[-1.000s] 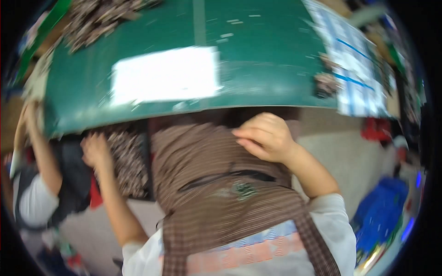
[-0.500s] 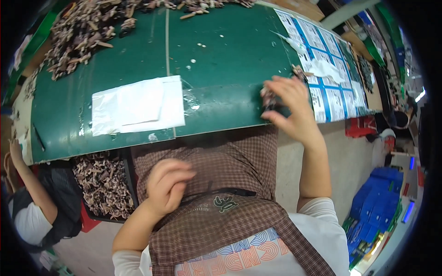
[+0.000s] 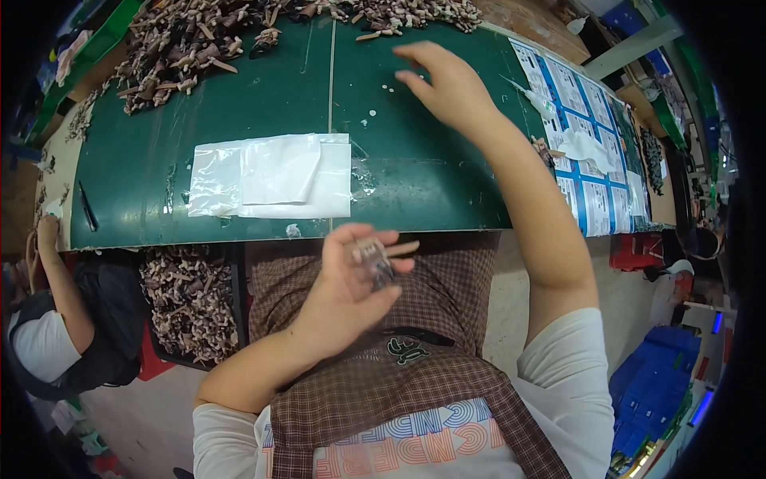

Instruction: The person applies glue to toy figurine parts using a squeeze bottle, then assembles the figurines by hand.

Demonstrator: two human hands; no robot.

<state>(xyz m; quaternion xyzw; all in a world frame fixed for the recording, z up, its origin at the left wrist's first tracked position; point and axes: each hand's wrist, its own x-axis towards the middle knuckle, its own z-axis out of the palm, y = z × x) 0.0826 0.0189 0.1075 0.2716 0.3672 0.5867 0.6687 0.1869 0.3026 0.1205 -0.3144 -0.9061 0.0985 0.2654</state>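
My left hand (image 3: pixel 343 279) is turned palm up in front of the table edge, its fingers curled round a small dark-and-pale figure with a wooden stick (image 3: pixel 373 262). The figure is slightly blurred, so its fine shape is hard to read. Over the far middle of the green table (image 3: pixel 431 184), my right hand (image 3: pixel 451 88) reaches out with thumb and fingers apart and nothing between them. Beyond it lies a big heap of similar small figures (image 3: pixel 191 48), some with wooden sticks. White sheets in clear film (image 3: pixel 275 176) lie left of my right forearm.
Blue-and-white label sheets (image 3: pixel 594 199) cover the table's right end, with a crumpled white piece (image 3: pixel 589 152) on top. A black pen (image 3: pixel 86 206) lies at the left. Below the table edge stands a black crate of figures (image 3: pixel 191 311); a co-worker's arm (image 3: pixel 68 291) is beside it.
My right hand has left the table's right side, moving left and toward the heap. My left hand has risen toward the table edge and turned palm up, now holding a small figure.
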